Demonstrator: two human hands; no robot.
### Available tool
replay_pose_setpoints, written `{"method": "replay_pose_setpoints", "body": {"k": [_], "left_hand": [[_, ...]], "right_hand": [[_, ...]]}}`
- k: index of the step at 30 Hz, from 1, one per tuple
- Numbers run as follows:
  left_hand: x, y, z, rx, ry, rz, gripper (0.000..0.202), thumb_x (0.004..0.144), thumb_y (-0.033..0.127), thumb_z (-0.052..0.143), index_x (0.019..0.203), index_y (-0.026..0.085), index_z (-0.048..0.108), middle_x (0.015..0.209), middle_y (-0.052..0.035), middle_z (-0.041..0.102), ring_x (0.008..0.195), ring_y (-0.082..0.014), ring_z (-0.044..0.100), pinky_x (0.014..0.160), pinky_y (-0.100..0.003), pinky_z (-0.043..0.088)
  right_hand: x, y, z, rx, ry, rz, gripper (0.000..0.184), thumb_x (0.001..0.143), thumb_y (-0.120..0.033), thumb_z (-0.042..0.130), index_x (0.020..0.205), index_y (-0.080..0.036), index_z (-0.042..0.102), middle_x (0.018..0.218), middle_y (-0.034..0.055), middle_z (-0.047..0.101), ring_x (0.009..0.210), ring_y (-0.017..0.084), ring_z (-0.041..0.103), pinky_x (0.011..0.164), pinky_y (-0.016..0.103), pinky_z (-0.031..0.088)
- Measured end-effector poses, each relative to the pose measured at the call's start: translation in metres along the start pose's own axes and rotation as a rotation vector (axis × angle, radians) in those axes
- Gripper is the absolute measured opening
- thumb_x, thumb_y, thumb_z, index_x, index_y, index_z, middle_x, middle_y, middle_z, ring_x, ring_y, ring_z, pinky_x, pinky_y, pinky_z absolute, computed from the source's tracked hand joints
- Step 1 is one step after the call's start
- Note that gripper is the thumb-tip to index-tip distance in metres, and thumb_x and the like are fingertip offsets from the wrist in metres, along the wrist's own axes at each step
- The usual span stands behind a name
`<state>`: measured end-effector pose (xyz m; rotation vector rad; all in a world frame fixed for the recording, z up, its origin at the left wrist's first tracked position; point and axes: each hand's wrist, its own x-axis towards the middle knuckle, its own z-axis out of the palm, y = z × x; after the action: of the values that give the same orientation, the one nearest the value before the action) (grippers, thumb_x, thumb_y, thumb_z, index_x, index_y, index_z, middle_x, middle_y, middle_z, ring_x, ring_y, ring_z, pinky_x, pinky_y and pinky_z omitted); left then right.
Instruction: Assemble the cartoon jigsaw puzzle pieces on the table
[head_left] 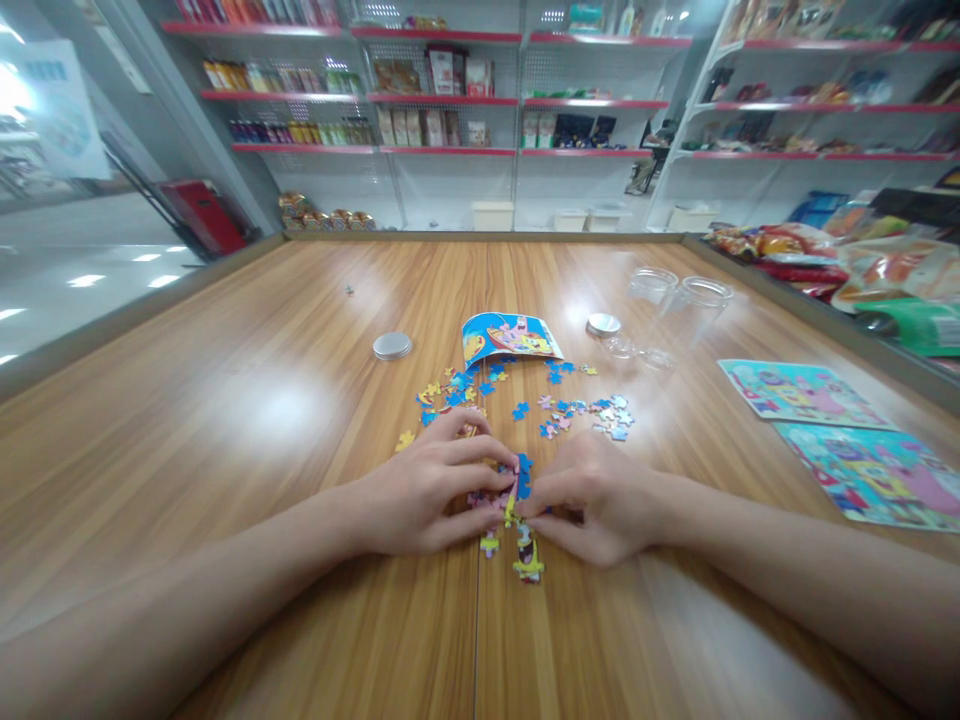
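Note:
Several joined jigsaw pieces [523, 476], blue, pink and yellow, lie on the table between my two hands. My left hand [442, 480] rests over their left side, fingers stretched and apart, fingertips touching them. Thumb and forefinger of my right hand [589, 495] are pinched together on a small yellow jigsaw piece at their right edge; the fingers partly hide it. Closer to me are a yellow-and-black joined bit [529, 560] and a yellow-green piece [489, 545]. Loose pieces [555, 425] are scattered beyond my hands, some behind my left hand.
A curled picture sheet [512, 338] stands behind the loose pieces. Round metal lids [392, 346] and clear jars [703, 300] are farther back. Two cartoon picture cards [806, 392] lie to the right. Snack bags [787, 250] fill the right side; shelves [442, 100] line the back.

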<state>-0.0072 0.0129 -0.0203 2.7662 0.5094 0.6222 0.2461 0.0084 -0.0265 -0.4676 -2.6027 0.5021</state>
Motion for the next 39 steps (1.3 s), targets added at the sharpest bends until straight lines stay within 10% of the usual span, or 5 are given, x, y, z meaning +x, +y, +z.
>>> {"method": "replay_pose_setpoints", "body": {"k": [39], "left_hand": [[0.0030, 0.0070, -0.0028, 0.066, -0.084, -0.034, 0.031, 0.098, 0.025, 0.056, 0.128, 0.018, 0.061, 0.129, -0.0104, 0.065, 0.117, -0.0270, 0.052, 0.106, -0.046, 0.043]], "right_hand": [[0.0020, -0.0027, -0.0060, 0.020, -0.121, -0.027, 0.015, 0.084, -0.017, 0.058, 0.080, -0.020, 0.072, 0.057, -0.0022, 0.063, 0.051, 0.009, 0.057, 0.051, 0.021, 0.034]]}}
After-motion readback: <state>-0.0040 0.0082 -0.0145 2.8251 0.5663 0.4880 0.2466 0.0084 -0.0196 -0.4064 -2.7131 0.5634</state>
